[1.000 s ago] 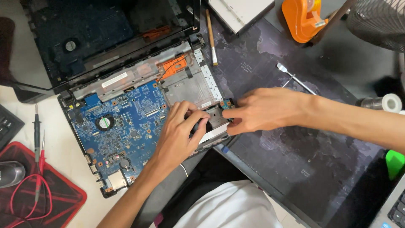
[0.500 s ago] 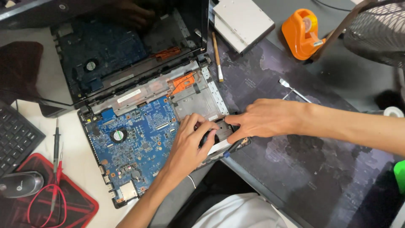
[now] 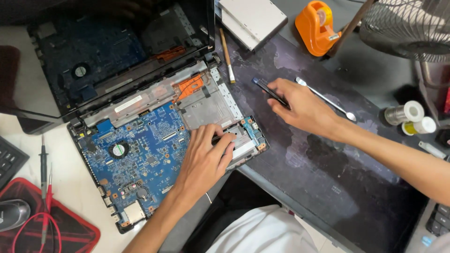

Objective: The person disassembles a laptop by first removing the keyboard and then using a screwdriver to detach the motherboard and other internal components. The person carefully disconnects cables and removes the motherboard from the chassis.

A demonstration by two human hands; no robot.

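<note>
An opened laptop base [image 3: 206, 105] lies on the table with its blue motherboard [image 3: 136, 154] bare. My left hand [image 3: 204, 161] rests on the base's lower right corner, fingers spread over a silver metal part beside the board. My right hand [image 3: 304, 110] is off to the right over the dark mat, gripping a thin dark blue-tipped tool [image 3: 269, 90] that sticks out up and to the left. The laptop's dark screen [image 3: 112, 51] stands open behind the board.
A silver spudger [image 3: 326, 98] lies by my right hand. An orange tape dispenser [image 3: 316, 26], a grey drive [image 3: 253, 18], a brush [image 3: 227, 54] and a fan [image 3: 408, 28] sit at the back. Solder rolls [image 3: 405, 112] are right; multimeter probes [image 3: 44, 168] and mouse [image 3: 11, 213] left.
My right hand has left the laptop's corner and moved right and up onto the mat, now holding the thin dark tool. My left hand stays on the corner. The view shifted.
</note>
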